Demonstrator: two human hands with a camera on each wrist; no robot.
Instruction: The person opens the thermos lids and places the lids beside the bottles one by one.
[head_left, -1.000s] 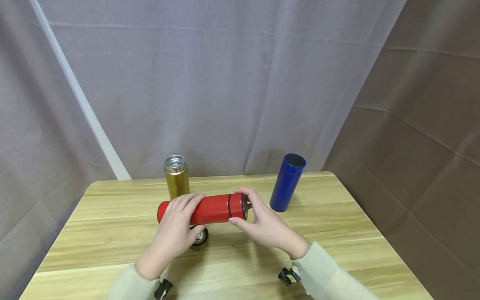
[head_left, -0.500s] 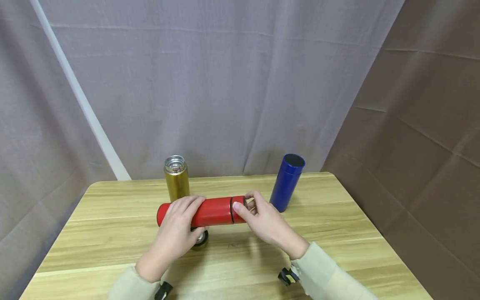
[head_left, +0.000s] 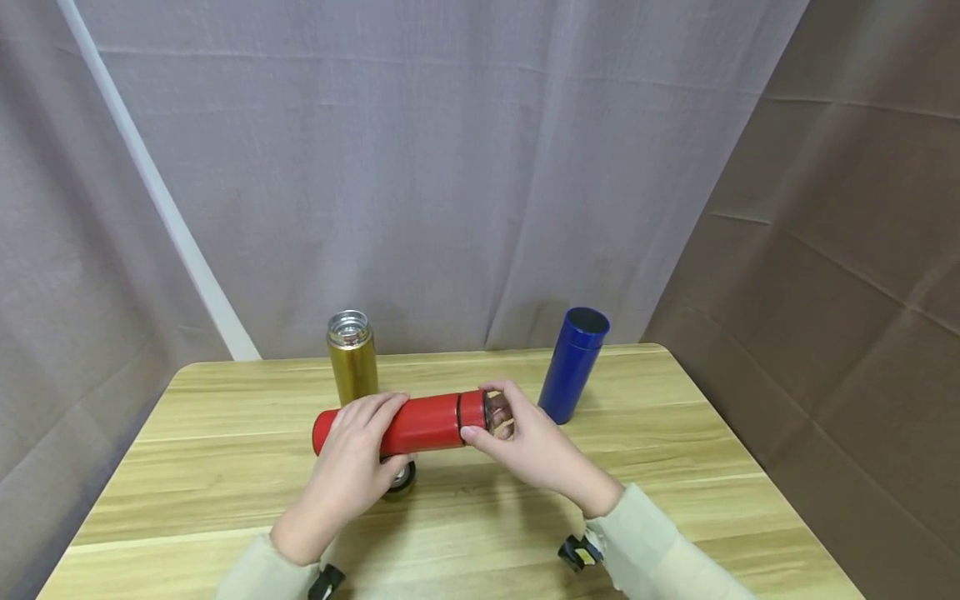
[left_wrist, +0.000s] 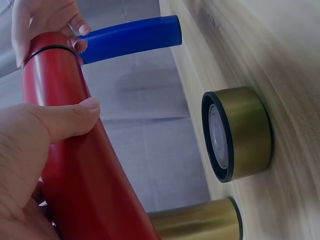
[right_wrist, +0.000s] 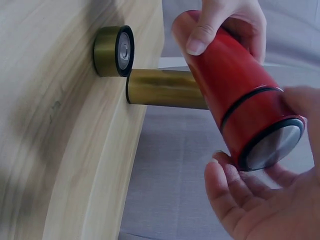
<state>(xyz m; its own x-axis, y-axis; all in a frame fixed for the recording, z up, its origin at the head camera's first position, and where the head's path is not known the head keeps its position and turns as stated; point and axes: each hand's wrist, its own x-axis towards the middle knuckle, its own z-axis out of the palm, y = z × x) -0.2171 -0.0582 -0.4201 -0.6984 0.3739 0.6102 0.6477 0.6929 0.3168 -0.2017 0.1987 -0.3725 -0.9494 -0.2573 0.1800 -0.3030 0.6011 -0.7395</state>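
Observation:
A red thermos (head_left: 427, 423) lies nearly level above the table, its lid end to the right. My left hand (head_left: 352, 450) grips the body from above, the thumb along the near side. My right hand (head_left: 532, 442) is at the red lid (right_wrist: 257, 125), thumb on one side and fingertips at the other. A black ring marks the seam between lid and body, and the lid's silvery end faces my right palm. Below the thermos sits a gold lid (left_wrist: 245, 135) with its inner side showing. Partly hidden behind my left hand stands an open gold thermos (head_left: 354, 362).
To the right, a blue thermos (head_left: 574, 367) with a dark top stands upright on the wooden table (head_left: 225, 467). Grey cloth (head_left: 450, 167) hangs behind the table, and brown cloth (head_left: 847, 275) hangs at the right.
My right hand's fingers and thumb have shifted round the lid and back, the thumb going up and then down. The left hand and the thermos have hardly moved.

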